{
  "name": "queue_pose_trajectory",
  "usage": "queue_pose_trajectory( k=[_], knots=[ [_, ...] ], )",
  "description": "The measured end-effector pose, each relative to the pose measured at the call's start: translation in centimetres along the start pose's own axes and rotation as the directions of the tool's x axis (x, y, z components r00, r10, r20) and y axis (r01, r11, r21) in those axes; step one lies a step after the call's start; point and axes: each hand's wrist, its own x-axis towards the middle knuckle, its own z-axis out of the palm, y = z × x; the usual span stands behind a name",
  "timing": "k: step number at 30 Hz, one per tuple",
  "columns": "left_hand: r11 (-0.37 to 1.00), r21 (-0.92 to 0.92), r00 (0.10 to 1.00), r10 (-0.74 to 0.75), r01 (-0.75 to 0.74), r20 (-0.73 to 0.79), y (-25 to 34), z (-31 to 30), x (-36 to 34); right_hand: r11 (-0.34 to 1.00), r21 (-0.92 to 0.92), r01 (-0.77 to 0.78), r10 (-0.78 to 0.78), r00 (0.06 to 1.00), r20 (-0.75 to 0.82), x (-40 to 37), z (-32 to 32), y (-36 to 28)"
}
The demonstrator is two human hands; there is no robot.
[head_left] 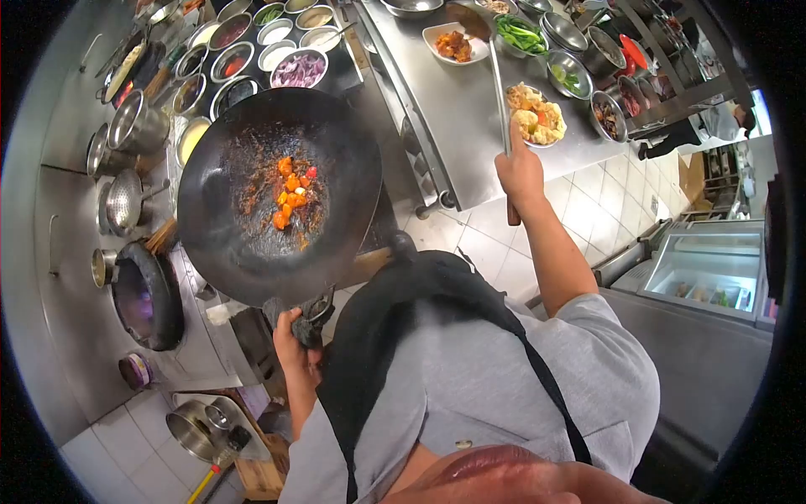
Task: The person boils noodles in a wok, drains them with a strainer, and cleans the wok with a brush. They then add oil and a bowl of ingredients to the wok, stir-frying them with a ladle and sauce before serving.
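Note:
My left hand (295, 338) grips the cloth-wrapped handle of a large black wok (252, 252), held up off the stove. Orange food pieces (290, 195) and sauce residue lie in the wok's middle. My right hand (520, 172) is closed on the wooden handle of a long ladle (497, 84). The ladle's shaft reaches out over the steel prep counter (457, 143), its bowl near the far dishes. Just right of that hand sits a plate of battered fried pieces (537, 113).
A lit burner ring (147, 294) glows at the left. Several seasoning bowls (252, 46) stand beyond the wok, with pots (138, 126) beside them. Plates of sauced meat (454, 44) and greens (520, 34) are on the counter. A chest freezer (714, 269) stands right. Another person (709, 126) works far right.

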Motion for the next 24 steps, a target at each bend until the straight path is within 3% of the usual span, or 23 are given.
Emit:
queue_pose_trajectory(
  k=[3, 5, 7, 9, 11, 13, 15, 16, 17, 19, 20, 22, 23, 24],
  knots=[
    [0.997, 0.077, 0.999, -0.008, 0.012, -0.053, 0.9, 1.2, -1.0, 0.99, 0.127, -0.064, 0.068, 0.997, -0.023, -0.8, -1.2, -0.4],
    [0.989, 0.148, 0.994, 0.027, -0.011, -0.108, 1.2, 2.5, -1.0, 0.835, 0.514, -0.197, 0.157, 0.98, 0.119, -2.6, -4.4, -2.1],
    [0.997, 0.076, 0.998, 0.001, 0.004, -0.058, 1.0, 2.2, 0.1, 0.762, 0.601, -0.239, 0.092, 0.96, 0.265, -3.7, -6.5, -1.4],
    [0.969, 0.242, 0.982, 0.007, 0.041, -0.191, 2.9, 3.4, -0.8, 0.568, 0.752, -0.335, -0.057, 0.895, 0.442, -5.9, -7.7, -3.0],
    [0.985, 0.16, 0.987, -0.042, 0.068, -0.157, 1.4, 2.6, 2.8, 0.47, 0.738, -0.484, -0.18, 0.766, 0.617, -6.8, -6.3, -2.7],
    [0.992, 0.094, 0.997, -0.078, 0.079, -0.011, -1.2, 0.6, 8.3, 0.338, 0.659, -0.672, -0.208, 0.629, 0.749, -7.4, -2.9, -4.3],
    [0.997, 0.063, 0.999, -0.043, 0.043, 0.001, -1.3, 3.3, 10.2, 0.465, 0.516, -0.719, -0.205, 0.479, 0.853, -5.3, 0.8, -6.7],
    [0.999, 0.035, 0.999, 0.005, -0.006, 0.033, -1.4, 4.9, 11.1, 0.622, 0.51, -0.595, -0.239, 0.476, 0.847, -3.8, 3.4, -7.3],
    [0.998, 0.007, 0.995, 0.059, -0.06, 0.075, -2.1, -0.6, 7.3, 0.749, 0.539, -0.386, -0.317, 0.505, 0.803, -10.7, 3.7, -8.5],
    [0.993, 0.118, 0.999, -0.027, 0.022, 0.039, -2.0, -0.5, 7.1, 0.908, 0.412, 0.082, -0.373, 0.608, 0.701, -11.1, 6.5, -10.2],
    [0.994, 0.108, 0.999, -0.023, 0.019, 0.035, -2.4, -1.3, 7.1, 0.906, 0.412, 0.092, -0.38, 0.604, 0.701, -11.5, 8.3, -9.7],
    [0.99, 0.136, 0.999, -0.036, 0.033, 0.016, -3.4, -1.9, 7.9, 0.802, 0.096, 0.589, -0.532, 0.632, 0.563, -11.3, 10.7, -8.9],
    [0.99, 0.131, 0.999, -0.044, 0.043, 0.005, -3.7, -2.0, 8.1, 0.8, 0.098, 0.592, -0.531, 0.622, 0.575, -11.3, 10.7, -8.5],
    [0.984, 0.158, 0.997, -0.079, 0.082, -0.024, -3.8, -2.1, 8.4, 0.845, 0.205, 0.494, -0.5, 0.593, 0.631, -11.3, 10.6, -8.1]
  ],
)
